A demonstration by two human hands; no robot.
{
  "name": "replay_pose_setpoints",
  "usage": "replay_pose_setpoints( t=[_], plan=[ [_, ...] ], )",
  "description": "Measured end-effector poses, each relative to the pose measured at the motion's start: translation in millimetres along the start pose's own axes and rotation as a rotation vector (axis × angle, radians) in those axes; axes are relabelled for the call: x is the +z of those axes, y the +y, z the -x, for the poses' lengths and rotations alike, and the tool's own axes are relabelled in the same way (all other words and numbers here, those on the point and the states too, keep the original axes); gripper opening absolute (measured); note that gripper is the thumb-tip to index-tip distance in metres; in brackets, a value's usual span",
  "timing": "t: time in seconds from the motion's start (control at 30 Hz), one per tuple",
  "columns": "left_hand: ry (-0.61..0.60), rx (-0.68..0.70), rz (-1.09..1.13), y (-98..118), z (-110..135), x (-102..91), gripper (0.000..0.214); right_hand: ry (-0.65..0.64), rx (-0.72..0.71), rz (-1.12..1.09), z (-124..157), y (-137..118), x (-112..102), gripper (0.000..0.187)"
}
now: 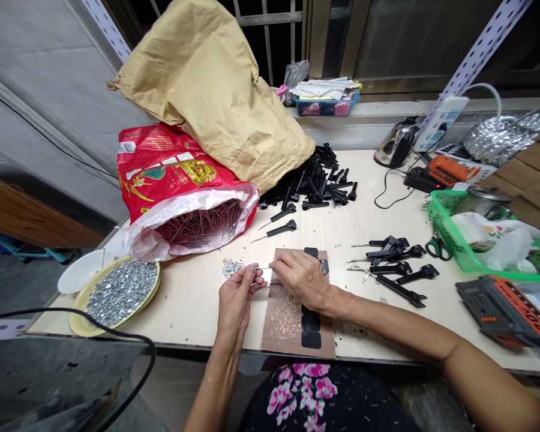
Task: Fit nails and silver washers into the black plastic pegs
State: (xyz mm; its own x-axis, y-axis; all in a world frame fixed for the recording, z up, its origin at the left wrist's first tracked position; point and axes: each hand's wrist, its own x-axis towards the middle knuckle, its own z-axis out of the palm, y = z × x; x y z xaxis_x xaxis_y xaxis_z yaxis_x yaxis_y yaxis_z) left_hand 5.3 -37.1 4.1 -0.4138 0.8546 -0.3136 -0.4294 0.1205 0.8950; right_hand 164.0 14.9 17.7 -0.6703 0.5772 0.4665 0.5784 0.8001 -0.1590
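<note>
Over a brown board (276, 336), my left hand (239, 291) pinches one end of a thin metal rod (264, 268) between thumb and fingers. My right hand (301, 276) closes on the rod's other end, hiding whatever is under its fingers. Black rounded pads (311, 340) lie in a column along the board's right side. Just behind my left hand is a small pile of silvery washers (231, 267). Two black plastic pieces with thin metal rods (281, 229) lie beyond the board, and several similar pieces (389, 255) are to the right.
A red bag (175, 162) spills dark-red rods at the back left, below a brown paper sack (216, 90). Washers fill a yellow bowl (78, 322). Black pieces (315, 180) are heaped behind. Scissors (438, 247), a green basket (477, 267) and a battery pack (506, 312) stand right.
</note>
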Motion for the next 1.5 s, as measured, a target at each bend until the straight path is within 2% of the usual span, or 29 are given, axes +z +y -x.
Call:
replay_pose_setpoints(
  t=[0.23,0.4,0.63,0.77,0.93,1.1,1.23,1.37,1.5],
  plan=[
    [-0.022,0.156,-0.255,-6.5,1.5,0.1,0.032,0.027,-0.026,0.054,5.8,3.8,1.2,0.021],
    [-0.005,0.263,-0.465,-5.1,2.4,-0.6,0.031,0.038,0.054,-0.036,5.0,6.7,3.6,0.024],
    [-0.088,0.16,-0.407,-1.5,-2.9,-2.6,0.032,0.055,0.0,-0.025,9.4,11.6,9.9,0.022],
    [-0.097,0.15,-0.404,-0.9,-4.0,-1.5,0.033,0.037,0.061,-0.134,9.3,13.7,10.6,0.021],
    [-0.108,0.039,-0.283,-1.7,-2.6,4.3,0.034,0.044,0.065,-0.102,9.5,14.2,10.0,0.024],
    [-0.081,0.112,-0.35,-4.0,-1.9,5.1,0.03,-0.019,0.127,-0.216,10.1,17.3,8.0,0.02],
    [-0.133,0.065,-0.357,-2.9,-3.8,6.0,0.03,-0.027,0.127,-0.241,10.2,21.2,7.8,0.016],
    [-0.151,0.043,-0.358,-0.8,-5.4,8.5,0.03,0.002,0.09,-0.177,12.3,23.0,8.7,0.015],
    [-0.171,-0.026,-0.342,-0.1,-7.2,9.0,0.032,0.044,-0.022,0.032,14.5,24.2,8.3,0.021]
  ],
)
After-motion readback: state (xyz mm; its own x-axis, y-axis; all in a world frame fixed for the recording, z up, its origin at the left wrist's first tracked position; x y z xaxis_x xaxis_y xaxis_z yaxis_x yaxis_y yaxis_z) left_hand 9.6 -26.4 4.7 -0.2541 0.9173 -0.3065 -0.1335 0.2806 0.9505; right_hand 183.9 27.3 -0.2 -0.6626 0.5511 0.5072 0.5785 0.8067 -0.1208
